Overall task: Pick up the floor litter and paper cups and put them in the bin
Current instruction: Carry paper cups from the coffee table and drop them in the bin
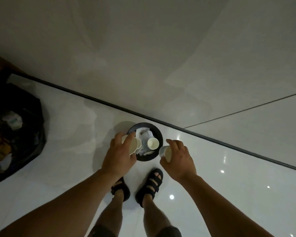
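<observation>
Dim, soft view; lamp glints on glossy floor (229,194); perhaps warped edges.

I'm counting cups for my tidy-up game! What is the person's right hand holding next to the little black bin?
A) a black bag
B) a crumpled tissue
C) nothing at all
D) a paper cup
D: the right hand has its fingers curled round a paper cup, held just by the right edge of the black bin.

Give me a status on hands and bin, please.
Left hand grips stacked cups over bin. Right hand grips single cup beside rim. Bin crowded with paper.
</observation>
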The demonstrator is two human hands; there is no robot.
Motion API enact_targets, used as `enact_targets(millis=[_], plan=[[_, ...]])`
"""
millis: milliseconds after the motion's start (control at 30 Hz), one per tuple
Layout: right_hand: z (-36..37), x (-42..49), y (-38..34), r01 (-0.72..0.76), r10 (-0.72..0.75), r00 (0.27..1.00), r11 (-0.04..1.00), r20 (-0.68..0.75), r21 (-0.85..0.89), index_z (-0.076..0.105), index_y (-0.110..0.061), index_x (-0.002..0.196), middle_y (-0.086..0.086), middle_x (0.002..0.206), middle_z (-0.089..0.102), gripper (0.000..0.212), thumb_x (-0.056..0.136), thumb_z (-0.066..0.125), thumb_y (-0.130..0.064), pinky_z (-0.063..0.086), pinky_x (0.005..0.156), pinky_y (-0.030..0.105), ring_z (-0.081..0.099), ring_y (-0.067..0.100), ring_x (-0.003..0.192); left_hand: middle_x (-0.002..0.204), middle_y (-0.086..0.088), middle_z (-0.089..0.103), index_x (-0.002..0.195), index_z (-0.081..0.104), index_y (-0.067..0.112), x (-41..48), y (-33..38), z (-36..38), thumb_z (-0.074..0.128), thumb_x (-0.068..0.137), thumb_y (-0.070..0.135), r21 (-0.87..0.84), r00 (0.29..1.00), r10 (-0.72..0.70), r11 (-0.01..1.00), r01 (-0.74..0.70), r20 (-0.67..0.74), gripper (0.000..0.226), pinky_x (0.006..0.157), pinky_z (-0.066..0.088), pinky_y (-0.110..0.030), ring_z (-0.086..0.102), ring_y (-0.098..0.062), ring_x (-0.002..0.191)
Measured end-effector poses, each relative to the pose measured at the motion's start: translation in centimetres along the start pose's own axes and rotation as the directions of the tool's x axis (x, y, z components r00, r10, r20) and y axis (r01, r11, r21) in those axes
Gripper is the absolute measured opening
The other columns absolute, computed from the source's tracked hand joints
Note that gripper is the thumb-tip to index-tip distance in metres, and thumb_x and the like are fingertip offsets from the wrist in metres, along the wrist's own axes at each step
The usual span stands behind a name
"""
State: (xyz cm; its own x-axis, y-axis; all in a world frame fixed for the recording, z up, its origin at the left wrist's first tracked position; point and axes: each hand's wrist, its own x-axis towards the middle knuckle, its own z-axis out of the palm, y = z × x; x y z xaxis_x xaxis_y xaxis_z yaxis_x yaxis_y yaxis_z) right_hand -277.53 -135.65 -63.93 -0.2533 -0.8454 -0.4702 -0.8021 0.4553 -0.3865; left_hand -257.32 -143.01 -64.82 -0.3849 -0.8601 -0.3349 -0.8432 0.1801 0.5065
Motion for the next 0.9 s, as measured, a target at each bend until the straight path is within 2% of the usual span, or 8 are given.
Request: enact_targets(millis=[133,300,500,600,667,733,800,900], plan=[[7.0,6.0,3.0,-0.049,0.050,0.999,0.997,-0.012,0.061,0.035,-0.026,0.142,0.000,0.139,0.043,0.069,0.084,0.068,-0.040,0.046,0.090,0.029,0.046,0.020,0.119,0.139,-0.003,0.025,0.145,0.027,0.032,6.1,-3.4,7.0,0.072,0.081,0.025,-0.035,0.999,0.019,0.999,-0.018,0.026,0.079,0.091,0.050,-0.034,0.037,-0.025,0.126],[15.9,12.0,6.8,-0.053,0.060,0.996,0.993,-0.069,0.108,0.037,-0.026,0.139,0.001,0.135,0.046,0.072,0.079,0.073,-0.039,0.043,0.084,0.028,0.048,0.022,0.115,0.137,-0.008,0.031,0.143,0.034,0.028,10.8,-8.0,17.3,0.075,0.077,0.018,-0.019,0.997,0.072,0.997,-0.071,0.028,0.079,0.090,0.049,-0.036,0.040,-0.029,0.124],[23.2,15.3,10.1,0.005,-0.004,0.999,0.999,-0.044,0.031,0.036,-0.023,0.143,0.006,0.139,0.043,0.076,0.079,0.072,-0.041,0.047,0.092,0.038,0.045,0.029,0.123,0.130,-0.014,0.040,0.141,0.043,0.019,11.5,-12.7,24.8,0.078,0.070,0.014,0.100,0.991,0.122,0.987,-0.128,0.056,0.080,0.091,0.045,-0.047,0.043,-0.035,0.116],[25.0,15.4,10.3,0.062,-0.064,0.994,0.998,-0.083,-0.032,0.035,-0.020,0.146,0.011,0.146,0.042,0.080,0.078,0.072,-0.042,0.042,0.102,0.045,0.039,0.034,0.132,0.134,-0.011,0.041,0.141,0.040,0.021,11.6,-13.9,26.0,0.072,0.071,0.032,0.250,0.982,0.175,0.950,-0.187,0.068,0.077,0.099,0.035,-0.046,0.040,-0.032,0.123],[25.9,15.6,10.3,0.085,-0.093,0.993,0.991,-0.067,-0.103,0.027,-0.021,0.151,0.011,0.155,0.031,0.086,0.080,0.067,-0.049,0.031,0.110,0.047,0.025,0.034,0.143,0.143,-0.011,0.038,0.143,0.038,0.020,11.7,-14.4,26.5,0.061,0.074,0.051,0.354,0.971,0.214,0.905,-0.237,0.105,0.079,0.107,0.026,-0.047,0.031,-0.032,0.135],[26.7,15.8,10.4,0.108,-0.114,0.993,0.982,-0.028,-0.155,0.013,-0.023,0.155,0.009,0.161,0.017,0.092,0.083,0.061,-0.054,0.023,0.113,0.046,0.009,0.030,0.149,0.153,-0.013,0.026,0.148,0.029,0.020,11.7,-14.6,26.9,0.049,0.077,0.063,0.414,0.963,0.216,0.871,-0.266,0.162,0.086,0.114,0.016,-0.051,0.017,-0.032,0.144],[27.1,15.9,10.6,0.109,-0.112,0.994,0.979,-0.008,-0.169,0.004,-0.024,0.156,0.008,0.163,0.007,0.096,0.083,0.058,-0.056,0.021,0.113,0.045,0.001,0.028,0.150,0.158,-0.015,0.014,0.152,0.019,0.020,11.7,-14.9,27.4,0.038,0.081,0.066,0.447,0.960,0.200,0.854,-0.268,0.194,0.087,0.116,0.010,-0.053,0.006,-0.031,0.147],[26.8,16.3,10.8,0.101,-0.095,0.994,0.987,0.053,-0.125,-0.005,-0.025,0.155,0.006,0.164,-0.002,0.103,0.082,0.061,-0.057,0.016,0.114,0.045,-0.005,0.025,0.150,0.160,-0.015,0.008,0.154,0.011,0.022,11.6,-14.7,27.0,0.032,0.083,0.067,0.466,0.957,0.187,0.842,-0.272,0.222,0.086,0.116,0.009,-0.054,0.001,-0.032,0.148]])
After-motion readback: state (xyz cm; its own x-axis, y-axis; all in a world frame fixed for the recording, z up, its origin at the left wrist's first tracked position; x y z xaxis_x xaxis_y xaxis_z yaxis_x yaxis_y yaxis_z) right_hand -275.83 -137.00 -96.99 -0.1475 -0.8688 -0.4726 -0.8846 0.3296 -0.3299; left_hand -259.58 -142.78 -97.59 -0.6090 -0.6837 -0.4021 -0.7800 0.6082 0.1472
